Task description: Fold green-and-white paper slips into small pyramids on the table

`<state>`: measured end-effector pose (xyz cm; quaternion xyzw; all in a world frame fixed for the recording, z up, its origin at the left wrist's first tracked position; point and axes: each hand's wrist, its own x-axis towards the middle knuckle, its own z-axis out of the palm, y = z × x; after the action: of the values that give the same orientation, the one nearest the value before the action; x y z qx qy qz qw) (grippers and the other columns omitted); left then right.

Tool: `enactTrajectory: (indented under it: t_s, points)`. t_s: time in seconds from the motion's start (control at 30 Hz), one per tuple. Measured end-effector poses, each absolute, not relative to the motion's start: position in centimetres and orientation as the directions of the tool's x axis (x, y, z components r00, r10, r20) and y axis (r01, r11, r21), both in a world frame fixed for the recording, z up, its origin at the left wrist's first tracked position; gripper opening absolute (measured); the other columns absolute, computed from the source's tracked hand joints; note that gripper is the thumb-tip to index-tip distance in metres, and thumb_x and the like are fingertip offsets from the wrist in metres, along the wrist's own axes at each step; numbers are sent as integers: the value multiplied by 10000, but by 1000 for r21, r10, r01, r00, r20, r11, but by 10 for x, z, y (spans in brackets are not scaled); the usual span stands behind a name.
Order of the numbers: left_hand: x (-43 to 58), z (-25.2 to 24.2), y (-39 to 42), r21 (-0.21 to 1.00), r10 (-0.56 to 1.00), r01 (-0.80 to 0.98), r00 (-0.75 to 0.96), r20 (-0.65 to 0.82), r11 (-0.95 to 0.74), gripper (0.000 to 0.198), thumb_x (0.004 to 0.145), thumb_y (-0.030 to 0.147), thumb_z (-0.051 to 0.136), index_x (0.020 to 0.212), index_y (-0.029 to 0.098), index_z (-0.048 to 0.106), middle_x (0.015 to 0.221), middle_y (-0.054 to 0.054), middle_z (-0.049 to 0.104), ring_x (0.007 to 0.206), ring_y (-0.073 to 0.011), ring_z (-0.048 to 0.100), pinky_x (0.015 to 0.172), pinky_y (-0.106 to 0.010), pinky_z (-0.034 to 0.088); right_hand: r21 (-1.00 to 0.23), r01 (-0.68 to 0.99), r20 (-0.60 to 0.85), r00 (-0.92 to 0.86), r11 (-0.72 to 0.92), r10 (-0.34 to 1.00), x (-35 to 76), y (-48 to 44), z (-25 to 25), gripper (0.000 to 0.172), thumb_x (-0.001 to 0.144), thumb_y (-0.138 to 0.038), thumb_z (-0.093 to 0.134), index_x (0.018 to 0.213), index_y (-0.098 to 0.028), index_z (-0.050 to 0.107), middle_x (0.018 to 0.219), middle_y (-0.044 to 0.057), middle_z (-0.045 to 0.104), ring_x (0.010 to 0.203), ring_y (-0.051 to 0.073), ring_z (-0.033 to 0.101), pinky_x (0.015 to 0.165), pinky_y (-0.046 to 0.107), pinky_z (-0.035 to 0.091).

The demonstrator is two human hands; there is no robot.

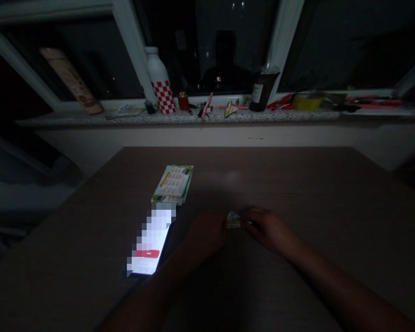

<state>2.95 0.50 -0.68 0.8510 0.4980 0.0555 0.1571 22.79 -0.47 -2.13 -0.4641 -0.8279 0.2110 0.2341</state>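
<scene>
In dim light, my left hand (207, 233) and my right hand (268, 227) meet over a wooden table (297, 184). Between their fingertips sits a small folded piece of printed paper (233, 219), pinched from both sides. Both hands have their fingers curled in around it. To the left of my left hand lies a lit phone (151, 244) with a bright screen, and just beyond it a small stack of printed paper sheets (173, 184).
A stone window sill (193, 117) runs along the back with a white bottle with red checks (161, 80), a dark jar (261, 90), a roll of yellow tape (307, 101), a leaning tube (71, 80) and small clutter. Dark window panes stand behind.
</scene>
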Motion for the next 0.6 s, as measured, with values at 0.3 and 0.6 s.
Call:
enactTrajectory:
  t_s: [0.3,0.6]
  points:
    - [32,-8,4,300,861,831,506,-56,-469,190,847,205,439,886,150,616,872,-88,666,816,-216,617,716,-304,445,-607,649,155,-469,458,870,226,1,-23,129,827,-106,537,809,-183,638,832,35,632,745,157,607,668,253,444]
    - [35,-7,3,293,865,834,500,-46,-467,175,840,203,453,873,148,615,840,-88,666,775,-215,625,675,-297,440,-600,656,158,-465,458,871,225,4,-23,145,804,-93,541,799,-177,658,825,39,659,723,158,616,669,256,446]
